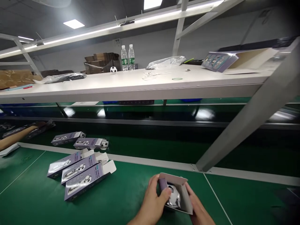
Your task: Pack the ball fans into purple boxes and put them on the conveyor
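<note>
At the lower middle of the head view, an opened box (pixel 187 200) is held between both hands, its open end facing me and a top flap standing up. My left hand (pixel 153 198) grips the box's left side, with the thumb over the opening on a shiny item (pixel 174 197) inside. The fingers of my right hand (pixel 198 206) are against the box's right side, partly hidden behind it. Farther left, purple boxes (pixel 90 179) with raised white end flaps lie side by side on the green table (pixel 131 184).
Two more boxes with football-patterned items (pixel 104 143) at their ends lie beyond the metal strip. Another person's arm (pixel 16 137) reaches in at the left. A slanted metal post (pixel 246 115) rises at the right. A white shelf (pixel 105 86) holds bottles (pixel 131 59) and an open box (pixel 220 61).
</note>
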